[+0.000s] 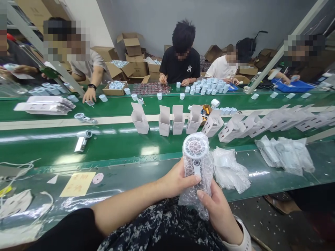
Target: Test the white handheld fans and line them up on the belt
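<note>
My left hand (178, 179) and my right hand (218, 209) are both closed around a small white handheld fan (195, 150) that sits inside a clear bubble-wrap bag (195, 195). I hold it upright over my lap at the near edge of the green table (131, 177). The left thumb presses on the fan's handle, and the right thumb lies against the bag's lower part. More bubble-wrap bags (230, 169) lie just to the right of my hands.
A row of open white boxes (178, 120) stands on the green conveyor belt (110, 146). Two bare fans (82, 139) lie on the belt at left. More bagged items (285, 153) sit at right. A yellow note (77, 184) lies at left. Several people work across the belt.
</note>
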A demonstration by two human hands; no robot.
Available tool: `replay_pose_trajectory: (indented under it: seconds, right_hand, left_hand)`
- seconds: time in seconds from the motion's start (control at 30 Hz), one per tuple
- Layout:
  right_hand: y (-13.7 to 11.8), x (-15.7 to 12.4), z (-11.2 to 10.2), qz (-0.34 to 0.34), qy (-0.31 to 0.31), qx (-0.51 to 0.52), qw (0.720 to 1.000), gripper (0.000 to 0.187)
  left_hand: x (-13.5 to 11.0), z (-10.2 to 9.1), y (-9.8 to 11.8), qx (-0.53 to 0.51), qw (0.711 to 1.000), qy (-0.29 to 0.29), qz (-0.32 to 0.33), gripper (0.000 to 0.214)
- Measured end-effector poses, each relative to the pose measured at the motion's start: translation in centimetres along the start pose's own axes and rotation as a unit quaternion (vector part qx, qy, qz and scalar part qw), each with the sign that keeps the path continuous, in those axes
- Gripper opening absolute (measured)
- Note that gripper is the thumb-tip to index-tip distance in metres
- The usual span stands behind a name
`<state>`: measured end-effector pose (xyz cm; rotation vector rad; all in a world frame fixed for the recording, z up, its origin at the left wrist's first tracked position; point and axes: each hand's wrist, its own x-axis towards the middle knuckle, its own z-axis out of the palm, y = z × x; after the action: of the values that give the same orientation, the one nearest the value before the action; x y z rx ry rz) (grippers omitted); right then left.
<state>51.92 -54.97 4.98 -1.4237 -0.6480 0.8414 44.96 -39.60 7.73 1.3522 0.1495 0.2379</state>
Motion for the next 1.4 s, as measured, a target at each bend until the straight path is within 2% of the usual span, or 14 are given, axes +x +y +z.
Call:
replay_pose_trajectory:
  seconds: [0.1, 0.33, 0.6, 0.83, 1.03, 1.17, 1.27, 1.33, 1.4]
  right_hand:
    - [0.1, 0.1, 0.1, -0.001, -0.008, 0.025, 1.0, 0.056]
    - [0.4, 0.4, -0.1, 0.004, -0.005, 0.101, 0.995, 0.048]
    - [0.5, 0.6, -0.3, 0.0, 0.003, 0.102, 0.995, 0.046]
    - [0.6, 0.3, -0.2, 0.03, 0.017, 0.121, 0.992, 0.047]
    - [0.9, 0.7, -0.5, 0.076, -0.012, 0.303, 0.95, 0.051]
    - [1.0, 1.9, -0.4, 0.097, 0.015, 0.338, 0.936, 0.047]
    - [1.3, 2.4, -0.2, 0.131, 0.046, 0.345, 0.928, 0.051]
    - [1.6, 2.8, -0.6, 0.148, 0.062, 0.336, 0.928, 0.053]
    - [1.7, 3.6, -1.9, 0.153, 0.075, 0.287, 0.943, 0.053]
  left_hand:
    - [0.0, -0.4, 0.3, 0.003, 1.0, -0.026, -0.008, 0.073]
    - [0.5, -0.6, -0.1, 0.006, 1.0, -0.015, -0.02, 0.078]
    - [0.9, -0.7, -0.6, -0.001, 1.0, -0.014, -0.015, 0.08]
    - [0.8, -0.8, -0.7, 0.01, 1.0, -0.021, 0.004, 0.063]
    - [1.1, -0.9, -1.1, -0.005, 0.999, -0.038, -0.007, 0.065]
    - [2.2, -1.0, -1.8, 0.009, 0.999, -0.03, -0.011, 0.072]
    - [3.1, -1.2, -2.3, 0.022, 1.0, -0.017, 0.002, 0.077]
    - [3.7, -1.8, -2.8, 0.043, 0.998, -0.034, 0.019, 0.076]
    - [4.9, -2.9, -3.5, 0.125, 0.987, -0.091, 0.042, 0.064]
